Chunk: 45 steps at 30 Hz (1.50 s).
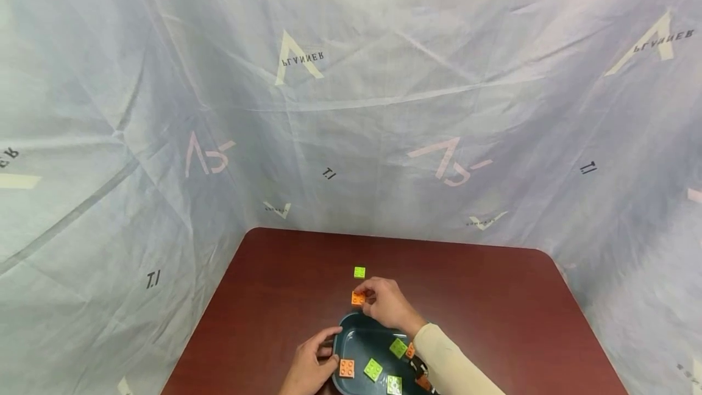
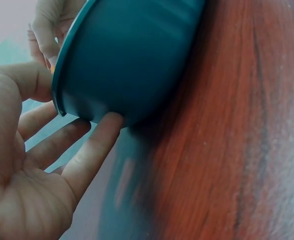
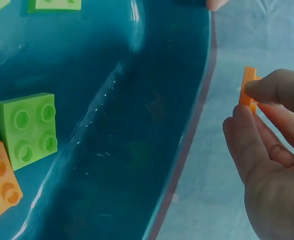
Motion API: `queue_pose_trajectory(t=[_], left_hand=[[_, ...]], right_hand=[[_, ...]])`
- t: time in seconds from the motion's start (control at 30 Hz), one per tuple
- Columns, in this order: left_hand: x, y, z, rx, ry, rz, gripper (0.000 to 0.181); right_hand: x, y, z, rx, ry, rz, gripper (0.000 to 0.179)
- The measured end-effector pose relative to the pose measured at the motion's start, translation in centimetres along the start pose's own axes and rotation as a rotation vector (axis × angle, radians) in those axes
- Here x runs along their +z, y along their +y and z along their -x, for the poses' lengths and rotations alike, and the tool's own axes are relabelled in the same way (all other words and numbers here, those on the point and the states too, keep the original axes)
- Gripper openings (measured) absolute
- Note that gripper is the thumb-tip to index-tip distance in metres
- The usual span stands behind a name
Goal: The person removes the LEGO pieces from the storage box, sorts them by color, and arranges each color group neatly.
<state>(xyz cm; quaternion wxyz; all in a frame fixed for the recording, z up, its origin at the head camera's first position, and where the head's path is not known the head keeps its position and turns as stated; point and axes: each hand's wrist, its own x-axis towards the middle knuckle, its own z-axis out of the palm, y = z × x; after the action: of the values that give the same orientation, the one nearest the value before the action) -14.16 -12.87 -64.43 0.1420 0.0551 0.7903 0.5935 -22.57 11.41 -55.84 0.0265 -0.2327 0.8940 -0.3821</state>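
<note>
My right hand pinches an orange toy brick between thumb and fingers, just past the far rim of a dark teal basin. In the right wrist view this brick is seen edge-on, outside the rim. My left hand grips the basin's left side; in the left wrist view its fingers lie against the outer wall. Inside the basin are an orange brick, a green brick and several more, some partly hidden by my right sleeve.
A lone green brick lies on the dark red table, beyond my right hand. Pale grey printed cloth hangs behind the table and on both sides.
</note>
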Motion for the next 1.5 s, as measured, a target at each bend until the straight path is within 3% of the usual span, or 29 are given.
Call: queue_pose_trajectory(t=[0.27, 0.57, 0.9, 1.5], left_hand=[[-0.2, 0.1, -0.3, 0.031, 0.01, 0.019, 0.052], [-0.2, 0.1, 0.0, 0.004, 0.017, -0.007, 0.053], [-0.3, 0.1, 0.1, -0.025, -0.003, 0.041, 0.053], [-0.1, -0.1, 0.0, -0.028, -0.038, 0.055, 0.053]], right_hand=[[0.6, 1.5, -1.8, 0.02, 0.0, -0.017, 0.029], [1.3, 3.0, -3.1, 0.056, 0.002, -0.006, 0.03], [2.3, 4.6, -4.6, 0.052, 0.021, 0.069, 0.028], [4.8, 6.6, -5.6, 0.127, 0.026, 0.044, 0.027]])
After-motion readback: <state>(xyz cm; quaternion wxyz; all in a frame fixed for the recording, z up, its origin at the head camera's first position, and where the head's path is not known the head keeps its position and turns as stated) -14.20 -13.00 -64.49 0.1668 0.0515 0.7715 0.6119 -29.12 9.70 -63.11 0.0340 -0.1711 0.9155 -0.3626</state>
